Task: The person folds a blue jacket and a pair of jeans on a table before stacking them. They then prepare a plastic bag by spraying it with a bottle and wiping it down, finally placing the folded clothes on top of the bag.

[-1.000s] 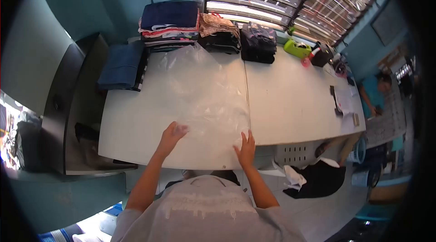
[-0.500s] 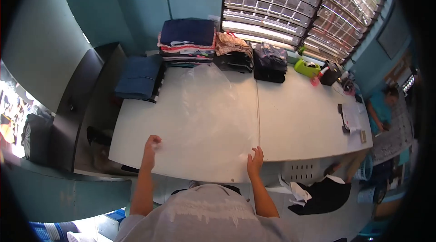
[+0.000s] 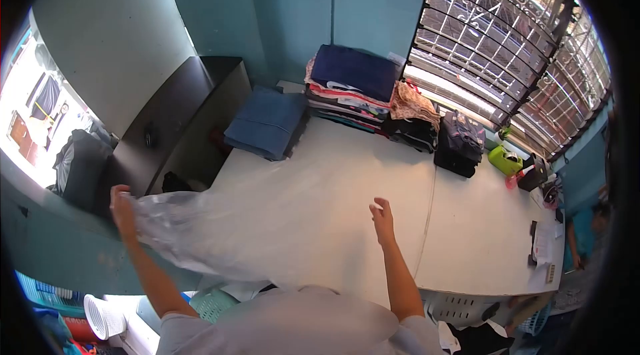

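My left hand is closed on one end of a clear plastic bag, out past the table's left edge. The bag trails from it across the near left part of the white table, bunched near the hand and flatter toward the middle. Over the middle of the table, my right hand is raised with its fingers apart and slightly curled, holding nothing. Folded blue denim lies beyond the bag. A tall stack of folded clothes stands next to it.
Black clothes, a green tape dispenser and papers line the table's back and right side. A dark cabinet borders the left. Another person is at the far right. A plastic chair stands below the front edge.
My left hand has swung left and taken the plastic bag's end with it, pulling the bag from the table's middle toward the left. My view has turned left; my right hand stays open.
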`<state>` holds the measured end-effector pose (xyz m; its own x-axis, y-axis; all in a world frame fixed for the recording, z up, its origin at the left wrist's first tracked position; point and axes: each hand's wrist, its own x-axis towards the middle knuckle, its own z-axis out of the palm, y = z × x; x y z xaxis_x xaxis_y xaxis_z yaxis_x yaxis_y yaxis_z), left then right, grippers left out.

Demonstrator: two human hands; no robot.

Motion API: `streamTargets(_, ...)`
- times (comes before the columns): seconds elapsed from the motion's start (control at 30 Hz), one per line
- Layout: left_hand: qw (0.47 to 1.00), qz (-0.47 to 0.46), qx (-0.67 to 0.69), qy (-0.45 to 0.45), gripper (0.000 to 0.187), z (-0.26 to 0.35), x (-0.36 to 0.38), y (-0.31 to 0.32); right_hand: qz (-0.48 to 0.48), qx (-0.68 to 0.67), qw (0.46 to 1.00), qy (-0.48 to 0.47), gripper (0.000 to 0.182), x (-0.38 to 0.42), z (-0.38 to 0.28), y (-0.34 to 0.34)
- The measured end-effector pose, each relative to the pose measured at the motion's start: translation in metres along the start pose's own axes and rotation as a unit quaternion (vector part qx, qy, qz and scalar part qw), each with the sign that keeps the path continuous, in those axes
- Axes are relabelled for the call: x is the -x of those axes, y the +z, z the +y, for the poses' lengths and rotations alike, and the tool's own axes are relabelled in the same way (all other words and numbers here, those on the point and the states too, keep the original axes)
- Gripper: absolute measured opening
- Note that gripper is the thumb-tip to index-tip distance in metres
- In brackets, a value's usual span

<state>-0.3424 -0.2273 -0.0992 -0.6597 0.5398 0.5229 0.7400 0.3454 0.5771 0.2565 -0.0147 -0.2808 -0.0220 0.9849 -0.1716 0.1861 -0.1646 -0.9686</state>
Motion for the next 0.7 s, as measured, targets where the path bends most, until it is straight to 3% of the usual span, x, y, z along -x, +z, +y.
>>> streamTargets(0.03,0.992,0.015,-0.119,0.024,0.020,0.008,-0.025,-0.019,-0.011,-0.052,0.998,0.023,0.046,-0.015,-0.017,0.015)
streamTargets(0.1,0.974,0.073,-0.213,0.015,0.025,0.026,-0.056,-0.036,-0.048,-0.093,0.991,0.088,0.063,-0.042,-0.040,0.052)
streamTargets(0.2,0.977,0.102,-0.179,0.048,0.027,0.042,-0.092,-0.032,-0.121,-0.119,0.973,0.160,0.095,-0.083,-0.059,0.117)
streamTargets(0.3,0.986,0.060,-0.146,0.042,0.026,0.044,-0.120,-0.009,-0.148,-0.122,0.954,0.231,0.117,-0.114,-0.061,0.193)
streamTargets(0.37,0.998,-0.009,-0.041,0.041,0.024,0.028,-0.139,0.013,-0.122,-0.120,0.946,0.276,0.125,-0.136,-0.058,0.240)
streamTargets(0.4,0.998,-0.041,0.012,0.040,0.023,0.022,-0.149,0.026,-0.109,-0.110,0.945,0.290,0.126,-0.142,-0.065,0.259)
streamTargets(0.43,0.989,-0.078,0.126,-0.023,0.021,0.023,-0.151,0.050,-0.096,-0.100,0.943,0.302,0.128,-0.148,-0.072,0.276)
streamTargets(0.47,0.936,-0.139,0.266,-0.186,0.021,0.034,-0.154,0.075,-0.066,-0.135,0.952,0.268,0.128,-0.161,-0.056,0.297)
streamTargets(0.5,0.931,-0.208,0.275,-0.118,0.024,0.042,-0.146,0.102,-0.037,-0.167,0.957,0.235,0.128,-0.175,-0.037,0.313)
streamTargets(0.53,0.872,-0.278,0.360,-0.183,0.028,0.036,-0.141,0.138,-0.029,-0.170,0.968,0.181,0.123,-0.176,-0.045,0.316)
streamTargets(0.57,0.865,-0.367,0.339,-0.055,0.029,0.028,-0.137,0.170,-0.011,-0.171,0.969,0.176,0.123,-0.175,-0.051,0.319)
streamTargets(0.63,0.830,-0.436,0.348,0.018,0.036,0.025,-0.124,0.240,0.028,-0.172,0.970,0.170,0.124,-0.172,-0.052,0.323)
streamTargets(0.7,0.847,-0.481,0.228,0.011,0.044,0.027,-0.126,0.312,0.085,-0.093,0.983,0.131,0.100,-0.173,-0.040,0.329)
